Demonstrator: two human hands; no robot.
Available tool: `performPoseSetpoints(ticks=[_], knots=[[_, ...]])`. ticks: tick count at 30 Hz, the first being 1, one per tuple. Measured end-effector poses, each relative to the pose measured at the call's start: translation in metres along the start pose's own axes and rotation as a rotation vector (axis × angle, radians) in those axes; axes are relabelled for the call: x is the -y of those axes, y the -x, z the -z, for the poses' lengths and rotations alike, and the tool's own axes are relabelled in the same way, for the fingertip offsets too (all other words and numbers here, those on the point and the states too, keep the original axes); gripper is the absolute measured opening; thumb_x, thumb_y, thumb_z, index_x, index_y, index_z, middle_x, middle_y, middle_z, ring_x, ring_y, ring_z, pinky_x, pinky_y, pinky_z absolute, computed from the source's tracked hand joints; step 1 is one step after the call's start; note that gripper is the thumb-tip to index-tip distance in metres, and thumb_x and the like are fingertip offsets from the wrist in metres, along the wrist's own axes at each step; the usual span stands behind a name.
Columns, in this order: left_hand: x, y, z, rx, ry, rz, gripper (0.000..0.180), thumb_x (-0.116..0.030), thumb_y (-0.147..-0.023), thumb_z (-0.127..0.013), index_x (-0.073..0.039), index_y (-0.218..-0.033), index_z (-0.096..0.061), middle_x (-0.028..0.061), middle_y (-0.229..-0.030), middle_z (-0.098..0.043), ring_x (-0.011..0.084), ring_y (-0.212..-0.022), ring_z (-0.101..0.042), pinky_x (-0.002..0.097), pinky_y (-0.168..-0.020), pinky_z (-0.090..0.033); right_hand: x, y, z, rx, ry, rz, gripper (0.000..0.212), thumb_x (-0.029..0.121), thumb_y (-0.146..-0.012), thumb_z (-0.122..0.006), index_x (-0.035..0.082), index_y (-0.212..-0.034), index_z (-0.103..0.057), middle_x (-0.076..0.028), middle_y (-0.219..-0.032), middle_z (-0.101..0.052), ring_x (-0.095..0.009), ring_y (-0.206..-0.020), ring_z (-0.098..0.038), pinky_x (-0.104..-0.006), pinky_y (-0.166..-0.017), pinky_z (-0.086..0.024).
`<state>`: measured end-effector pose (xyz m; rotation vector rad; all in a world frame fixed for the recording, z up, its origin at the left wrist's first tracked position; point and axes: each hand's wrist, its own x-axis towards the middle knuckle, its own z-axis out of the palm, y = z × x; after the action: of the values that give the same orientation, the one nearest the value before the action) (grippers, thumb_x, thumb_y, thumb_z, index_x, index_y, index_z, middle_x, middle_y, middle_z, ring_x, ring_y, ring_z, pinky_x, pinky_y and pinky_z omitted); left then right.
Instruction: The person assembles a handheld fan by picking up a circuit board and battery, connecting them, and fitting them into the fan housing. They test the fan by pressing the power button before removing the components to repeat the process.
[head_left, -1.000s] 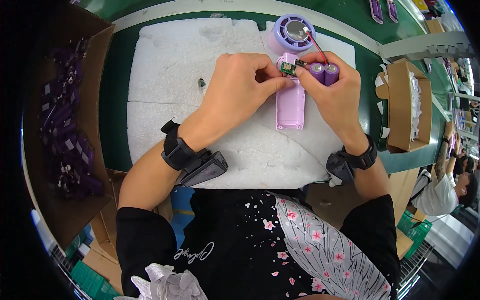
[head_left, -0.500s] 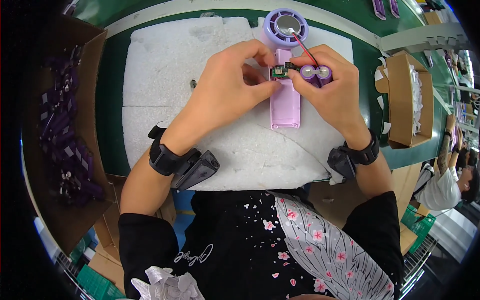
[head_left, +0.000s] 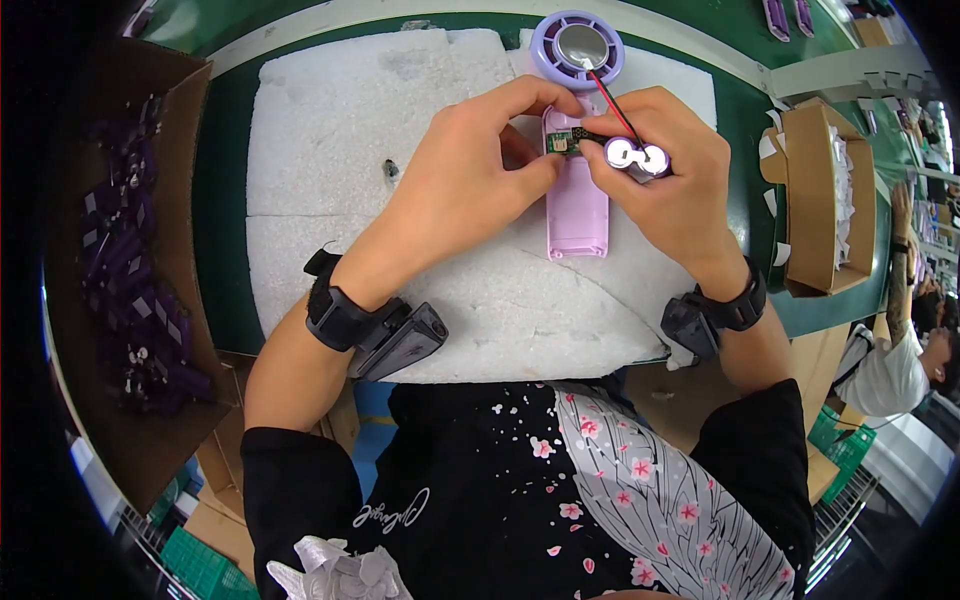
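Note:
A pink plastic handle shell [head_left: 577, 215] of a handheld fan lies lengthwise on the white foam, its round purple fan head [head_left: 577, 52] at the far end. In its upper part sits a small green circuit board [head_left: 560, 143]. My left hand [head_left: 478, 165] grips the shell's left side beside the board, thumb and index finger curled round it. My right hand [head_left: 672, 170] holds a battery pack [head_left: 637, 157] of two purple cells joined by a metal strip, just right of the shell. Red and black wires [head_left: 613, 103] run from the fan head toward the pack; their ends are hidden.
White foam sheets [head_left: 340, 140] cover the green table. A large cardboard box [head_left: 185, 300] of purple battery packs stands at the left. At the right is a smaller open carton [head_left: 812, 200] holding white pieces. Another person [head_left: 890, 370] is at the far right.
The battery pack has tilted in my right hand, its top strip turning brighter and sloping down to the right. My right fingers have shifted slightly off the board. My left hand stays at the shell.

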<state>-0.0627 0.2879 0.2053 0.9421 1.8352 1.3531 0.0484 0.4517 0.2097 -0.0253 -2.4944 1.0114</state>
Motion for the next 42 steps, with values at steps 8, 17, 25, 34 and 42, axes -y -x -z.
performPoseSetpoints(ticks=[8, 17, 25, 34, 42], knots=[[0.000, -0.001, 0.000, -0.008, -0.028, -0.012, 0.037, -0.002, -0.082, -0.064, -0.003, -0.118, -0.056, 0.0063, -0.111, -0.064, 0.0090, -0.075, -0.061, 0.0227, -0.066, -0.048, 0.001, -0.002, -0.002, -0.012, 0.065, -0.034, 0.019, 0.000, -0.072, -0.074, -0.002, -0.090, -0.070, -0.008, -0.086, -0.065, -0.016, -0.071, -0.062, -0.0253, -0.063, -0.048], [0.005, -0.006, 0.003, -0.041, -0.124, -0.078, 0.030, -0.007, -0.089, -0.063, -0.004, -0.118, -0.066, 0.0065, -0.101, -0.070, 0.0117, -0.073, -0.063, 0.0244, -0.064, -0.050, -0.004, -0.003, -0.002, -0.059, 0.038, -0.010, 0.020, 0.003, -0.072, -0.076, -0.002, -0.089, -0.066, -0.007, -0.084, -0.063, -0.014, -0.069, -0.058, -0.0244, -0.062, -0.048], [0.004, -0.011, 0.005, -0.007, -0.269, -0.227, 0.028, -0.004, -0.086, -0.063, -0.005, -0.114, -0.069, 0.0112, -0.099, -0.069, 0.0184, -0.078, -0.065, 0.0261, -0.071, -0.051, -0.016, -0.003, 0.001, -0.002, -0.155, -0.163, 0.022, 0.009, -0.077, -0.076, -0.001, -0.091, -0.061, -0.001, -0.079, -0.060, -0.008, -0.068, -0.054, -0.0222, -0.061, -0.045], [0.007, -0.007, 0.005, 0.002, -0.266, -0.266, 0.033, -0.001, -0.082, -0.062, -0.005, -0.113, -0.070, 0.0132, -0.101, -0.068, 0.0204, -0.079, -0.064, 0.0274, -0.072, -0.051, -0.010, -0.003, 0.009, -0.013, -0.279, -0.314, 0.013, 0.010, -0.087, -0.065, -0.002, -0.083, -0.064, -0.001, -0.070, -0.058, -0.007, -0.061, -0.052, -0.0213, -0.054, -0.039], [0.009, -0.006, 0.005, -0.140, -0.216, -0.235, 0.026, -0.009, -0.081, -0.065, -0.007, -0.106, -0.073, 0.0127, -0.089, -0.068, 0.0242, -0.070, -0.064, 0.0312, -0.064, -0.051, -0.008, -0.003, 0.012, 0.055, -0.090, -0.015, 0.010, 0.006, -0.086, -0.064, -0.003, -0.083, -0.064, -0.006, -0.069, -0.058, -0.012, -0.058, -0.053, -0.0244, -0.052, -0.038]])
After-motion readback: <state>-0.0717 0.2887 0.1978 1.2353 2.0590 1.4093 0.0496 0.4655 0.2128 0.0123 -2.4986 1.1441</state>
